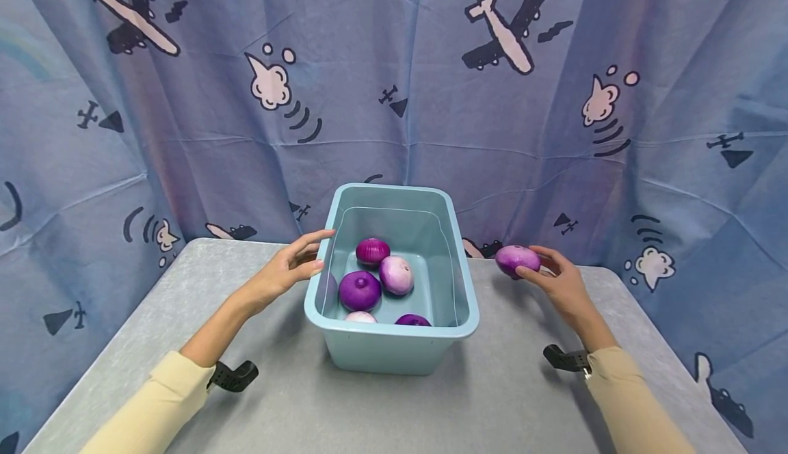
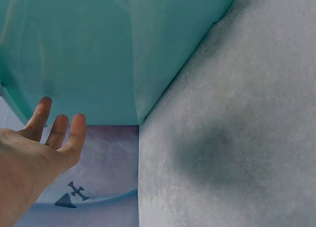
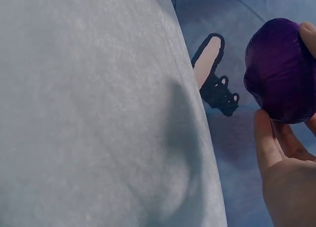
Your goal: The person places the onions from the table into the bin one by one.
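Observation:
A light blue plastic bin (image 1: 400,348) stands on the table with several onions inside, among them a dark purple onion (image 1: 360,291), a pale pink one (image 1: 397,275) and a striped magenta one (image 1: 372,251). Fingers spread, my left hand (image 1: 286,266) is at the bin's left rim; in the left wrist view its fingertips overlap the bin's teal-looking side wall (image 2: 79,49). To the right of the bin, my right hand (image 1: 560,283) holds a purple onion (image 1: 517,261) above the table. The right wrist view shows fingers and thumb around this onion (image 3: 279,71).
The grey table (image 1: 505,385) ends a short way behind the bin. A blue curtain (image 1: 369,50) printed with planes hangs right behind and along both sides. Each wrist carries a black band, such as the left wristband (image 1: 234,376).

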Motion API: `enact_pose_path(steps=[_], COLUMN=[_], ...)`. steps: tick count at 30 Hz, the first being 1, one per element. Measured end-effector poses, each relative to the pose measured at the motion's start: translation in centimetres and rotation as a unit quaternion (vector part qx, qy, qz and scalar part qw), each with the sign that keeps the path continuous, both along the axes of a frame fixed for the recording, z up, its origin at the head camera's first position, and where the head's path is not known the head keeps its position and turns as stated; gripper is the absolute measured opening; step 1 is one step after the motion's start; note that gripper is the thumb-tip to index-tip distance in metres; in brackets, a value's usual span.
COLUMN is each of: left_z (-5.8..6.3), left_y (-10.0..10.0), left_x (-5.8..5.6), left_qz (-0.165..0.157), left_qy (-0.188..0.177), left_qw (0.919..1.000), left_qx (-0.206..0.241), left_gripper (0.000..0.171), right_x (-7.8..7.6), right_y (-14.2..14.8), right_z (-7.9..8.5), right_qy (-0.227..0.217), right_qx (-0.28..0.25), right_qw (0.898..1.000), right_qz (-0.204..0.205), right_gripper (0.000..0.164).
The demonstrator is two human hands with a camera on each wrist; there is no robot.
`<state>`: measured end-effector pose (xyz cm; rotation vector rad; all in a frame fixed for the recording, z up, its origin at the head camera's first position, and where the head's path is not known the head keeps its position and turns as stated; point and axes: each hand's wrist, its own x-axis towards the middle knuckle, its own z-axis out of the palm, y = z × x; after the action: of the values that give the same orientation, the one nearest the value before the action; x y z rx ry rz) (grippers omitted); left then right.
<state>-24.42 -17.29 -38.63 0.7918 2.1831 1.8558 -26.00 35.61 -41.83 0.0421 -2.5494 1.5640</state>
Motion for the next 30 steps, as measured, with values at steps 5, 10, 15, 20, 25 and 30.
enact_pose_path(steps=[5,10,15,20,25,30], left_z=[0.0,0.0,0.0,0.1,0.1,0.0], left_y=[0.0,0.0,0.0,0.0,0.1,0.0], left_x=[0.0,0.0,0.0,0.0,0.0,-0.1], left_qz=[-0.001,-0.002,-0.001,0.001,0.001,0.008], left_qy=[-0.001,-0.002,0.001,-0.001,-0.001,0.001], left_qw=[1.0000,1.0000,1.0000,1.0000,1.0000,0.9999], left_qx=[0.003,0.003,0.001,-0.001,0.000,-0.006], left_gripper=[0.061,0.061,0.060,0.061,0.060,0.060], right_x=[0.8,1.6,2.4,3.0,3.7,4.1], right_y=[0.1,0.0,0.0,0.1,0.3,0.2], right_z=[0.7,1.3,1.9,2.4,2.7,3.2], right_qy=[0.005,0.011,0.012,0.020,0.036,0.053], right_qx=[0.009,0.006,0.011,0.008,0.000,-0.037], right_qw=[1.000,0.999,0.999,0.998,0.997,0.993], right_qz=[0.018,0.031,0.042,0.055,0.071,0.103], right_gripper=[0.074,0.070,0.068,0.064,0.060,0.055])
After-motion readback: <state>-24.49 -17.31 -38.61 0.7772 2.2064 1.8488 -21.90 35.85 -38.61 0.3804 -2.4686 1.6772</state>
